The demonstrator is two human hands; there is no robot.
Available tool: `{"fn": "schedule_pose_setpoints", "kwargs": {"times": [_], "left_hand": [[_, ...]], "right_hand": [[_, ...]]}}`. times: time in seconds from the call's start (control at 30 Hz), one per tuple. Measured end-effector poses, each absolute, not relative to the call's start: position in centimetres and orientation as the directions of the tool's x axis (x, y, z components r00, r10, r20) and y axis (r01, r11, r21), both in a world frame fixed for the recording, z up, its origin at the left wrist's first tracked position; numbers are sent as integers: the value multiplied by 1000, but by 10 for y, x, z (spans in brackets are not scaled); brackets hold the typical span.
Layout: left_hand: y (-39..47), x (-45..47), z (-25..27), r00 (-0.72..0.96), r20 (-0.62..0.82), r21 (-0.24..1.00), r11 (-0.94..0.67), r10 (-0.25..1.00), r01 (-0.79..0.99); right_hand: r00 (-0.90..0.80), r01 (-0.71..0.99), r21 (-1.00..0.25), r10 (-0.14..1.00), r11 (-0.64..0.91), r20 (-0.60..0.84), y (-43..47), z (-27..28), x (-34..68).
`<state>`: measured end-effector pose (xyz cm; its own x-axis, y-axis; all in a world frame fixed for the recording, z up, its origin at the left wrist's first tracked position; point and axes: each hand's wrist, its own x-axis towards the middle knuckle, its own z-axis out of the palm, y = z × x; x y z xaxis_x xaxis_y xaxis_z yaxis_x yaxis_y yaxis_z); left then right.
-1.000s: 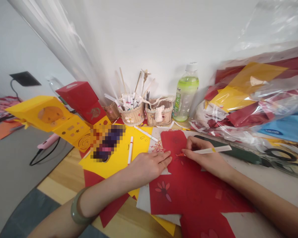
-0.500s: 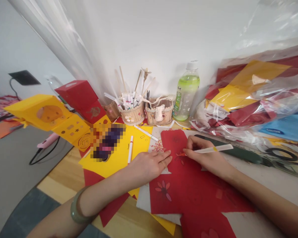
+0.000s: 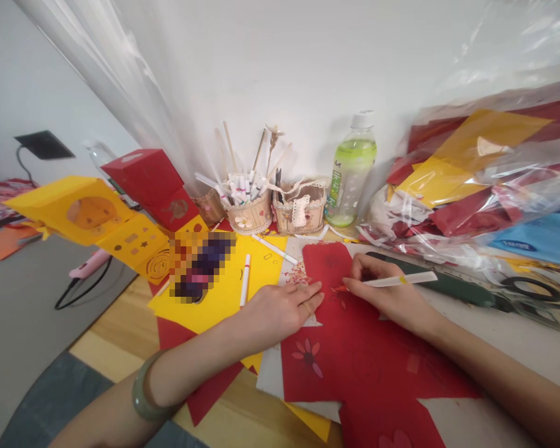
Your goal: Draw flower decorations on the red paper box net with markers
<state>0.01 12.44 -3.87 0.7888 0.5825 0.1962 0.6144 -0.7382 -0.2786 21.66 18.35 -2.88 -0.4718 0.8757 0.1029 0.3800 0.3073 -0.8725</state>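
A red paper cutout lies on a pale board, with flower shapes on its panels. My left hand rests flat, its fingers stretched out to the left edge of the paper's upper panel. In a pinch, my right hand holds a slim pen-shaped tool with a translucent white shaft and an orange-red tip. That tip meets the paper at a small flower outline, just right of my left fingertips. Whether it is a blade or a pen point, I cannot make out.
Behind stand a basket of markers, a second basket and a green drink bottle. A plastic bag of paper and scissors lie right. Yellow sheets, a marker and folded paper boxes are left.
The pen-shaped tool and my right hand have shifted very slightly left on the paper. My left hand stays in place.
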Motion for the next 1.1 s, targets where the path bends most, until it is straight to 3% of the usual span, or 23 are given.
{"fn": "schedule_pose_setpoints", "kwargs": {"times": [1.1], "left_hand": [[124, 1, -37, 785, 154, -273, -738, 600, 617]], "right_hand": [[-462, 397, -863, 881, 312, 106, 185, -30, 216]]}}
